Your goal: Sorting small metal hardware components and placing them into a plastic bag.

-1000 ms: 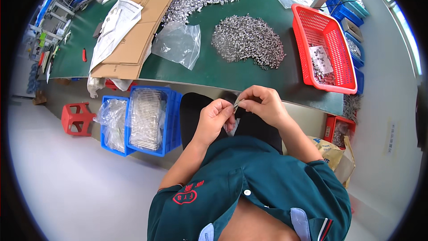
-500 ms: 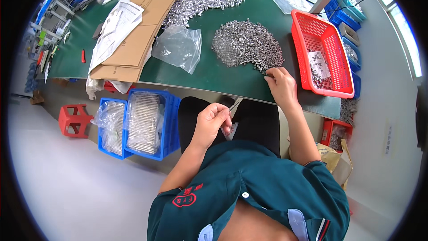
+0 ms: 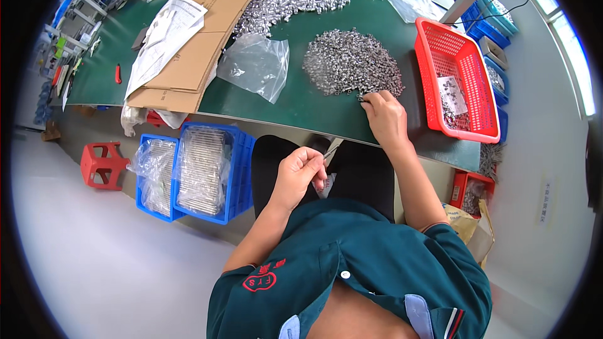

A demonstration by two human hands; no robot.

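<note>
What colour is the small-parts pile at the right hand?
The small-parts pile is silvery grey, seen in the head view.

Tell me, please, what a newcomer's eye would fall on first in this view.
Probably the bright red basket at the right of the green table, then the heap of small metal parts left of it. The right hand is at that heap's near edge; the left hand holds a thin piece over the lap.

It's basically a wide head-worn fisheye staring down over the wearer's own green shirt, left hand and right hand pretty close around mid-frame, worktop stretching away up top, straight edges bowing toward the rim
</note>
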